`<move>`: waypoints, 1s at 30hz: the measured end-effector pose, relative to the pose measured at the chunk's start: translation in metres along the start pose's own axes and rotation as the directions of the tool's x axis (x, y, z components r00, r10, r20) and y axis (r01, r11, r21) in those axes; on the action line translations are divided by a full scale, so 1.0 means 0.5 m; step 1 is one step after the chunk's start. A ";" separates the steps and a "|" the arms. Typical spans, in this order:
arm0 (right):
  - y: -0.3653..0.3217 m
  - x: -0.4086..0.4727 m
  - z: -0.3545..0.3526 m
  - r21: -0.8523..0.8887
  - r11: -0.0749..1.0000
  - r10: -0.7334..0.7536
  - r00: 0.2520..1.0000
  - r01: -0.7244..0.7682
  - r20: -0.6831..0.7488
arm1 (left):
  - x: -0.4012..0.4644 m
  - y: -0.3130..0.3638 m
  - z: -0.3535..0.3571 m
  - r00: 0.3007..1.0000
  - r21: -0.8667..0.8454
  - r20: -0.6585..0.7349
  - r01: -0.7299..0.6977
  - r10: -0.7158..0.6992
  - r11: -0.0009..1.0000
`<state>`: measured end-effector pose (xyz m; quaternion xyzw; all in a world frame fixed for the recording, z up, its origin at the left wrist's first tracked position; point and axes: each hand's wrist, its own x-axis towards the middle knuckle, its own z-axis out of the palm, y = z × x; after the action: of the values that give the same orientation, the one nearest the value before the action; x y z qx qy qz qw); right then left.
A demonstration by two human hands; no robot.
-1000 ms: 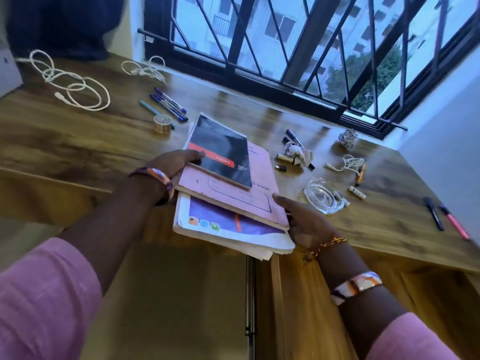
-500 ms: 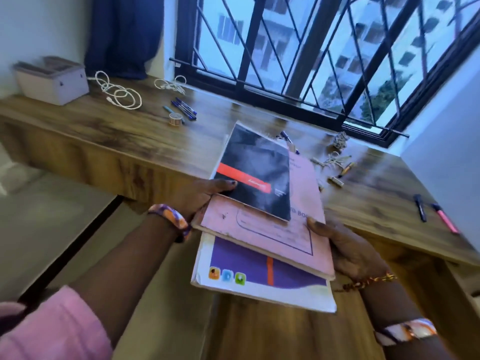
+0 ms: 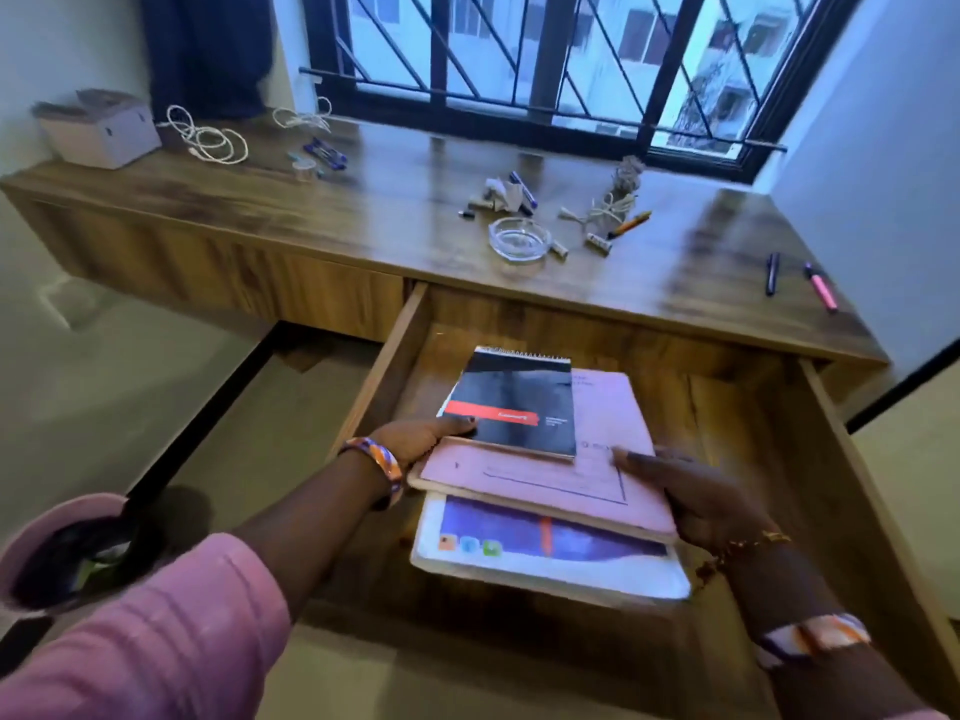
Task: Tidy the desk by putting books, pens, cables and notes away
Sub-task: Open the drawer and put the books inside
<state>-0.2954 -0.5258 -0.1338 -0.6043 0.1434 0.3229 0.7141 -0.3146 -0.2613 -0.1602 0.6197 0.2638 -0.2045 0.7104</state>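
- While both hands hold a stack of three books, the stack sits over the open drawer [image 3: 395, 356] of the wooden desk [image 3: 363, 215].
- The left hand [image 3: 415, 439] grips the left edge of the stack, with its thumb on top touching the black notebook [image 3: 514, 402].
- The right hand [image 3: 696, 491] grips the right edge, with its thumb lying on the pink book [image 3: 608, 439].
- The black notebook is on top, the pink book is in the middle, and the white and purple book [image 3: 545, 543] is at the bottom, closest to the person.
- I cannot tell if the stack touches the drawer floor.
- Past the hands, on the desk, sit a glass dish [image 3: 517, 240], crumpled paper [image 3: 501, 192], an orange pen [image 3: 629, 224] and a small white cable [image 3: 605, 205].
- Far off to the left lie a long white cable [image 3: 208, 137], blue pens [image 3: 324, 152] and a grey box [image 3: 98, 129].
- Off to the right lie a dark pen [image 3: 772, 272] and a pink marker [image 3: 821, 285].
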 end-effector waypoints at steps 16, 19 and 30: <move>0.160 0.195 0.079 -0.632 0.774 -0.145 0.965 -0.027 -0.219 | -0.007 -0.075 0.013 0.966 0.982 -0.066 0.107 0.250 -0.153; 0.173 0.184 0.089 -0.749 0.662 -0.200 0.962 -0.007 -0.185 | -0.018 -0.086 0.007 0.966 0.976 -0.092 0.135 0.240 -0.169; 0.189 0.107 0.097 -0.874 0.475 -0.150 0.988 0.101 0.033 | 0.009 -0.093 0.047 0.980 0.916 0.197 -0.170 0.037 -0.364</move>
<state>-0.3241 -0.4582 -0.2275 -0.8992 -0.0677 0.2830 0.3269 -0.3370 -0.2911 -0.1965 0.9475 -0.1054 -0.2913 -0.0794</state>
